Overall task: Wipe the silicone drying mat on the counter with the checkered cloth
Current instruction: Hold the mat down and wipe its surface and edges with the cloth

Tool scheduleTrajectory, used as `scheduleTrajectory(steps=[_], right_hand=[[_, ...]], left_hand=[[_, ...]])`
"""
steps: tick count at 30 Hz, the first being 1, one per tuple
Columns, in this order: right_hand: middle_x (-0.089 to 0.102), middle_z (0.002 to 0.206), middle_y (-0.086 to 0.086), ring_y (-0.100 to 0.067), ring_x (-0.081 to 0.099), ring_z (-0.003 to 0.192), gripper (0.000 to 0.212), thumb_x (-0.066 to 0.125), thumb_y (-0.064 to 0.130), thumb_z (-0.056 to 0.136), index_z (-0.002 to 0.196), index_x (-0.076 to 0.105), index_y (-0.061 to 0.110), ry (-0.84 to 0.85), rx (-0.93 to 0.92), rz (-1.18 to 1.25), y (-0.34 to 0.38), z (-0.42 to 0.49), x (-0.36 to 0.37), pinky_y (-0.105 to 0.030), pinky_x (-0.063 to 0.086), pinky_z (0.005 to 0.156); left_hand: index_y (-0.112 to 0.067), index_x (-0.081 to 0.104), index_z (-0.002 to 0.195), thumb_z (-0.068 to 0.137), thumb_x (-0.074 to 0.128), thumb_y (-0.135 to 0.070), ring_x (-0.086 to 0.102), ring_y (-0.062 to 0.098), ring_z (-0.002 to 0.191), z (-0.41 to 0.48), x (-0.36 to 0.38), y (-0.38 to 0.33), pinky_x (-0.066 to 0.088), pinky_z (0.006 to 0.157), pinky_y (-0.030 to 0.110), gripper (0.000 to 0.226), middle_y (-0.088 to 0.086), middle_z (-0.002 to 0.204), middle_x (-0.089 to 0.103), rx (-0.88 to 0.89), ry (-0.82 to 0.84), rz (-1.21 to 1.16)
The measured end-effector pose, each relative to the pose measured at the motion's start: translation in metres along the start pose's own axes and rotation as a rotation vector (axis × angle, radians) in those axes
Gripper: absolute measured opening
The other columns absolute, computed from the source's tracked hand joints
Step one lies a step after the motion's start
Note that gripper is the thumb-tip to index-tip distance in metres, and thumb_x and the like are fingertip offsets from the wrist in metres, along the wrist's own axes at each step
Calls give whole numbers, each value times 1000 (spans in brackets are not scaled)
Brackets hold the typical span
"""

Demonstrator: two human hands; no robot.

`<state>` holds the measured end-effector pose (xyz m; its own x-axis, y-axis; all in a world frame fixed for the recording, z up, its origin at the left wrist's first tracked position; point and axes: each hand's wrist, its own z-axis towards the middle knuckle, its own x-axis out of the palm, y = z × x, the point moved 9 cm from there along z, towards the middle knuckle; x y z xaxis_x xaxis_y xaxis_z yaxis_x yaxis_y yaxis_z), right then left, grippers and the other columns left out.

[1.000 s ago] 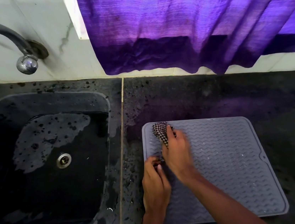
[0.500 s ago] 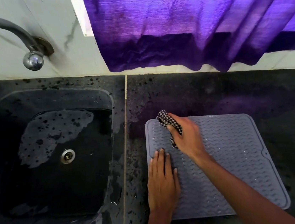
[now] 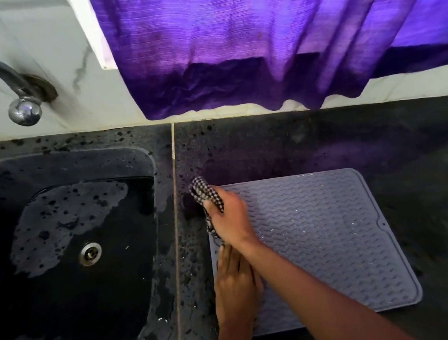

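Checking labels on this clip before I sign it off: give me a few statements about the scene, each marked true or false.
1. The right hand grips the checkered cloth at the far left corner of the drying mat. True.
2. The left hand holds a second cloth. False: it rests on the mat near its left edge and holds nothing.
3. The mat lies inside the sink. False: it lies on the counter, to the right of the sink.
4. A purple curtain hangs above the counter. True.
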<state>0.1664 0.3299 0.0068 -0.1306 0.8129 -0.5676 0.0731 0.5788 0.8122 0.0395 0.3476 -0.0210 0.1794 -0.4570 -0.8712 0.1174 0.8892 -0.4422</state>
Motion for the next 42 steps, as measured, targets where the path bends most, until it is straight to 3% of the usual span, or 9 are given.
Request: scheduleTrajectory(steps=[4,8,11,21,26,28,31,36,42], right_hand=[[52,119,0,-9,48,105,43,59,21,95,138,53,27,-156,-90,-90,-23,-4,-49,-15,37,91],[45,131,-8,-28,42,117,54,53,12,93,140,44,37,-37,-202,-607,-56,-9,-66,-45,41,95],[41,139,-14,-35,43,120,58,49,14,96,146,32,36,-54,-222,-840,-72,-13,-76,-47,43,95],[41,130,-18,-40,40,113,58,53,8,90,144,45,27,-290,172,-772,-189,-17,-259,-49,48,92],[69,99,7,-11,64,93,31,58,64,84,99,64,38,-370,-55,-589,-118,-7,-198,-38,53,83],[62,111,2,-18,58,102,24,59,44,92,113,60,34,-222,-176,-492,-84,-6,-139,-42,49,89],[44,131,-11,-32,43,118,54,49,9,94,144,38,27,-67,-213,-536,-65,-15,-88,-47,44,93],[35,138,-12,-31,37,125,65,44,4,96,153,20,25,-111,-163,-581,-104,-13,-134,-44,45,97],[43,129,-12,-34,44,115,51,55,15,93,143,44,20,-261,177,-451,-187,-21,-250,-47,47,90]], left_hand=[[4,62,129,96,43,-24,56,32,130,3,3,-1,50,103,47,48,20,138,58,-25,6,4],[-3,37,150,101,31,-40,33,25,147,7,7,2,29,117,40,62,12,159,35,-66,96,44],[-6,31,153,101,26,-47,28,21,149,8,10,6,24,120,36,67,7,162,28,-105,128,63],[-6,31,154,101,29,-50,25,18,151,6,15,8,20,121,33,69,4,163,27,-119,128,85],[-7,32,153,102,28,-51,24,15,151,5,12,8,18,123,30,68,2,162,29,-116,108,77],[-6,33,153,102,31,-49,25,16,151,5,11,8,21,122,32,67,3,162,30,-107,99,79],[-5,33,153,101,35,-47,25,17,151,4,11,10,26,120,38,67,3,162,30,-100,93,76],[-4,30,153,100,34,-47,23,19,152,6,13,5,26,120,41,68,4,163,27,-91,95,100],[-5,28,154,100,34,-48,21,18,152,7,13,5,25,121,40,70,3,164,26,-102,96,99]])
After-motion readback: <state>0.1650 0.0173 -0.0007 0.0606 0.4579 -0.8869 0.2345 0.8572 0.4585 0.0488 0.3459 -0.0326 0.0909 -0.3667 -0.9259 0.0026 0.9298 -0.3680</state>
